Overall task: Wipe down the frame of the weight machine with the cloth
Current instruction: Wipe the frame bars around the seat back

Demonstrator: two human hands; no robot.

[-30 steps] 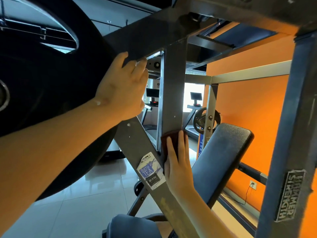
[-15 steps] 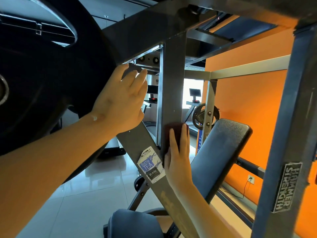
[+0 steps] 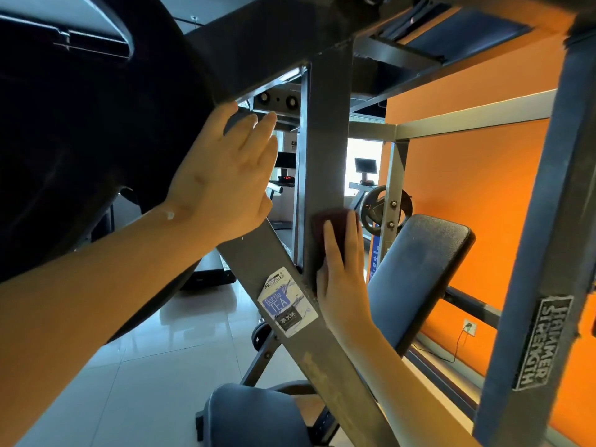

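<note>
On the frame [image 3: 325, 140], upright tube, flat-sided grey steel: cloth [image 3: 326, 221], dark red, coarse, rectangular, pressed flat under the right hand [image 3: 342, 285], fingers straight and together, gripping nothing. Left hand [image 3: 225, 175]: fingers nearly straight, laid against the slanted beam [image 3: 322, 366] beside the round black plate [image 3: 80, 140], clasping nothing. Beam: scuffed paint, worn paper sticker [image 3: 287, 304]. Behind: padded blue-grey backrest [image 3: 416, 275].

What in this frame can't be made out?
Head view:
- cloth: mostly under the right hand; extent hidden.
- left hand: palm faces away; contact with the frame hidden.
- weight plate: cut off by the left edge.
- frame's top: cut off by the upper edge.
</note>
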